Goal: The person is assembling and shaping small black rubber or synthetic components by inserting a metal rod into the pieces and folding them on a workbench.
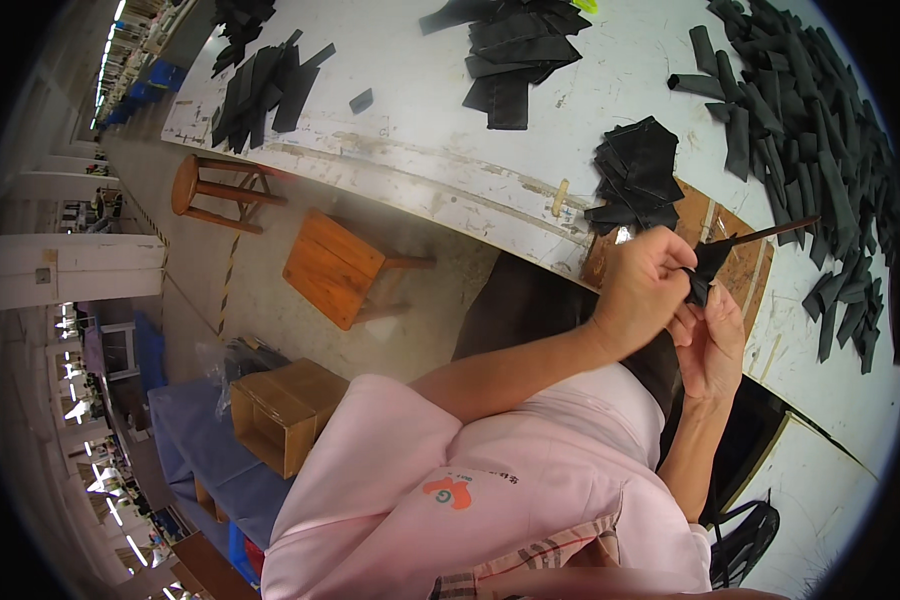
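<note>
A small black fabric piece (710,260) is held between my two hands above the table's near edge. My left hand (645,280) is closed, its thumb and fingers pinching the piece from the left. My right hand (715,335) grips the lower end of the same piece with bent fingers. From the far side of the fabric a thin brown pointed stick (778,230) juts out to the right; whether it passes inside the fabric is hidden. Just beyond my left hand lies a stack of flat black fabric pieces (638,165), partly over a brown board (755,235).
A large heap of black fabric tubes (810,140) covers the right of the white table (410,110). More black stacks (520,55) lie farther back and left (270,90). Wooden stools (335,268) stand on the floor at left, near an open cardboard box (288,410).
</note>
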`<action>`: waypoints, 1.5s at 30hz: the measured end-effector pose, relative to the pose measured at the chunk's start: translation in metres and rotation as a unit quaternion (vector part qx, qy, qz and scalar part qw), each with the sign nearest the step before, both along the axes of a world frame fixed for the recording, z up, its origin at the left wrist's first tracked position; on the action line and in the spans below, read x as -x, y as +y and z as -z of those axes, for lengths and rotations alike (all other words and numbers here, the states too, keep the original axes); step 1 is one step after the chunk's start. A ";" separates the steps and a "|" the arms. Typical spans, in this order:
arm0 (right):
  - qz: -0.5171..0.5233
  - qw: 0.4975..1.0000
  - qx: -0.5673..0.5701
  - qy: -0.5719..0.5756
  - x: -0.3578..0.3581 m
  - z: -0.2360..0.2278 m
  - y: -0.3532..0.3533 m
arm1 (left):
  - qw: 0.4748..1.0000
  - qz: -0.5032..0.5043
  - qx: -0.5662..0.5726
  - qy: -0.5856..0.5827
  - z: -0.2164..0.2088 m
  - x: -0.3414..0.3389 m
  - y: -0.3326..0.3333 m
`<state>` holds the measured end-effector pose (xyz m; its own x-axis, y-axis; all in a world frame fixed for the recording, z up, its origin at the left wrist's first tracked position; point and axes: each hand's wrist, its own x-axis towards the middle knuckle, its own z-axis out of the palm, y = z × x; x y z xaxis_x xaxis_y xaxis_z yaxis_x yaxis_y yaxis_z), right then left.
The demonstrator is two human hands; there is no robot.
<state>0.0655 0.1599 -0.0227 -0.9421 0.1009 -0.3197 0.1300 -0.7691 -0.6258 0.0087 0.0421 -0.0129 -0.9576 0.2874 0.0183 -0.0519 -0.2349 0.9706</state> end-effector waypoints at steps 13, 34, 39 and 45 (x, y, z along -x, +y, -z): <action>0.071 0.933 -0.219 0.278 0.012 -0.021 0.021 | 0.955 0.082 0.095 0.269 -0.035 -0.002 0.003; -0.101 0.974 -0.199 0.041 0.065 -0.051 0.071 | 0.751 0.317 -0.423 -0.396 -0.026 0.072 0.041; -0.113 0.966 -0.203 0.116 0.077 -0.050 0.077 | 0.706 0.323 -0.454 -0.436 -0.031 0.077 0.041; -0.153 0.973 -0.131 0.114 0.071 -0.012 0.081 | 0.919 0.231 -0.226 -0.227 -0.025 0.059 0.040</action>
<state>-0.0054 0.2414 -0.0103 -0.9842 -0.1456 -0.1004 0.1629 -0.5260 -0.8347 -0.0499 0.0825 0.0118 -0.6734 0.7269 -0.1347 -0.6231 -0.4599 0.6327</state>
